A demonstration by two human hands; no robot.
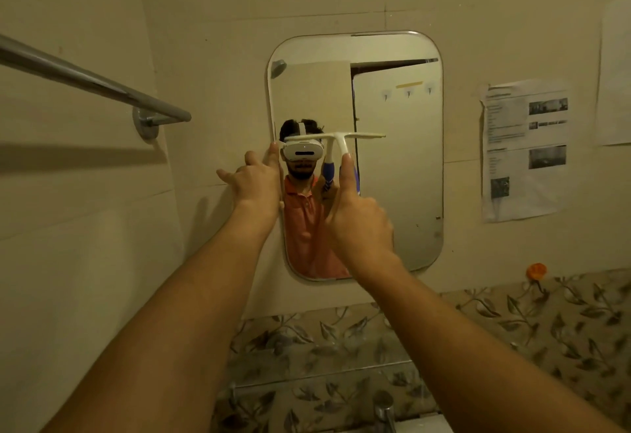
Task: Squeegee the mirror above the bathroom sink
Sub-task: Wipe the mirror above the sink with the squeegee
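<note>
A rounded rectangular mirror (399, 166) hangs on the beige tiled wall. A white squeegee (336, 138) with a blue-and-white handle lies against the glass, its blade level at mid height across the left and middle of the mirror. My right hand (358, 217) grips the handle from below, thumb stretched up along the stem. At the mirror's left edge my left hand (254, 180) rests with straight fingers touching the frame and wall. A person with a white headset is reflected in the glass.
A metal towel rail (88, 79) juts out from the left wall at upper left. Printed sheets (526, 149) are taped to the wall right of the mirror. Leaf-patterned tiles run below, with a chrome tap (384, 408) at the bottom edge.
</note>
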